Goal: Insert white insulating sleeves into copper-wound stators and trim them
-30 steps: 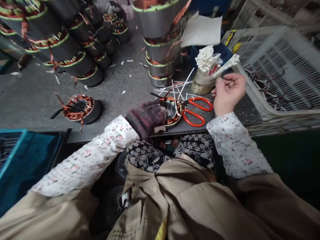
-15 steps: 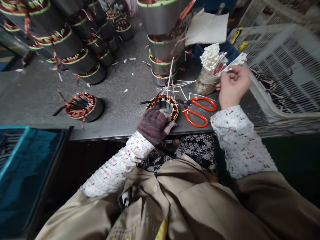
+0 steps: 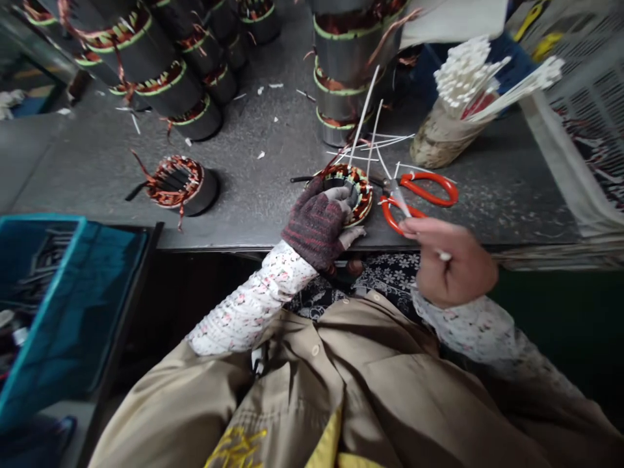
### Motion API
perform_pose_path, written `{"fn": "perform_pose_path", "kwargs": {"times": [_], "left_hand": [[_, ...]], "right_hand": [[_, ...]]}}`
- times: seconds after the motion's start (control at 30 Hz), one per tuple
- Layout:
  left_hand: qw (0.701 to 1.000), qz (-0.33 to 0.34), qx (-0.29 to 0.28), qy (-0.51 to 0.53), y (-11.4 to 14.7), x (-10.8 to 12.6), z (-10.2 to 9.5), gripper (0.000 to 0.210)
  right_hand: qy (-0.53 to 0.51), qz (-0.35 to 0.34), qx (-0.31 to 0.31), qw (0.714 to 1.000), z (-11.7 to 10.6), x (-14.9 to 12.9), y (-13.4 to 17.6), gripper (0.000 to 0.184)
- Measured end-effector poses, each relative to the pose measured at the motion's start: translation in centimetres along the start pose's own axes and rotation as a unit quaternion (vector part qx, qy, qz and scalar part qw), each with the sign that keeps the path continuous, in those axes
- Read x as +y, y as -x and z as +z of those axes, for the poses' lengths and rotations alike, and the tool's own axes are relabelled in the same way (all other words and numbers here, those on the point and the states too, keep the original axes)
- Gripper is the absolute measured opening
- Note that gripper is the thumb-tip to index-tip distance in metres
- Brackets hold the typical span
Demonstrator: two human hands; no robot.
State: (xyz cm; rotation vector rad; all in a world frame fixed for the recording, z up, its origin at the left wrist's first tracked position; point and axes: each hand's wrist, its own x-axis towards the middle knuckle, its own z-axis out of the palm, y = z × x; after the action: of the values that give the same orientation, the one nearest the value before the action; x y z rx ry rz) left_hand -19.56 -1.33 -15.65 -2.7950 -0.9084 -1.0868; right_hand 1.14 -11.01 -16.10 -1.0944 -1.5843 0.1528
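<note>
My left hand (image 3: 316,224), in a dark striped glove with bare-looking pale fingertips, grips the near left rim of a motor stator (image 3: 364,198) with copper windings. Two white cable ties (image 3: 363,120) stick up from the stator's far side. In my right hand (image 3: 453,263) a white cable tie (image 3: 400,200) is pinched; its tip points at the stator and its head shows by my palm. Red-handled scissors (image 3: 439,192) lie just beyond my right fingertips, partly covered by the tie. Several loose cable ties lie behind the stator.
A cup (image 3: 441,136) full of white cable ties stands at the right, before a white plastic basket (image 3: 556,149). Stacked stators (image 3: 336,97) rise behind, with more at the left. Another wound stator (image 3: 199,188) sits on the left; a teal bin (image 3: 78,286) stands below it.
My right hand has come away from the cup with a cable tie and moved down and left beside the scissors. My left hand stays on the stator. The view has shifted.
</note>
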Motion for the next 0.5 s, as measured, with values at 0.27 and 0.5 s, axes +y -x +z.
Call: {"fn": "perform_pose_path", "kwargs": {"times": [0.27,0.5], "left_hand": [[1.000,-0.001,0.014,0.016,0.2,0.1,-0.3,0.038],[0.999,-0.024,-0.027,0.022,0.2,0.1,-0.2,0.066]], "right_hand": [[-0.009,-0.071,-0.059,0.996,0.0,-0.2,2.9,0.014],[0.024,0.060,-0.075,0.995,-0.2,-2.3,1.2,0.025]]}}
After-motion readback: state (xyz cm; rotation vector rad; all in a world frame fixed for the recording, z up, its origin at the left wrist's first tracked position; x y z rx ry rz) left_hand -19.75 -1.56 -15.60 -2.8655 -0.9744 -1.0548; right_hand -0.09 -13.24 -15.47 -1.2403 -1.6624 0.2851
